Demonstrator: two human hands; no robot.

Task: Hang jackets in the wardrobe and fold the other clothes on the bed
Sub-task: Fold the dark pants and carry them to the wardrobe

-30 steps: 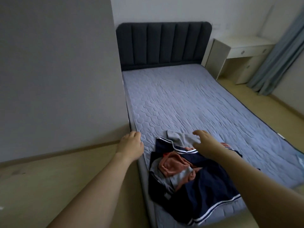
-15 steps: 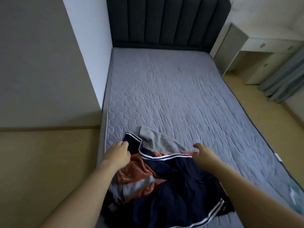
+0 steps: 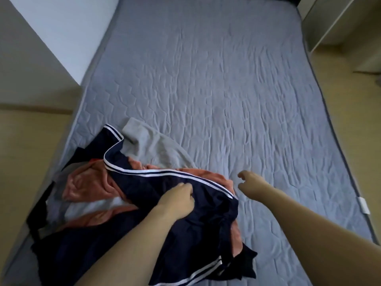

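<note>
a bed with a grey-blue quilted mattress cover (image 3: 216, 83) carries a heap at its near left corner: a navy white-striped jacket (image 3: 165, 230) over salmon-pink cloth (image 3: 86, 186) and grey cloth (image 3: 150, 147). left hand (image 3: 177, 199) grips the jacket; right hand (image 3: 250, 183) hovers beside it, fingers loosely curled, holding nothing.

The bed (image 3: 206, 79) has a grey-blue cloth cover, matt, stitched in puffy shapes and a bit wrinkled. On its near end lie a dark blue jacket (image 3: 165, 213) of smooth, thin cloth with white stripes, a soft, fuzzy-looking orange cloth (image 3: 86, 184) and a soft grey cloth (image 3: 152, 147). Beside the bed, the floor (image 3: 26, 151) looks like smooth, matt, pale wood.
</note>
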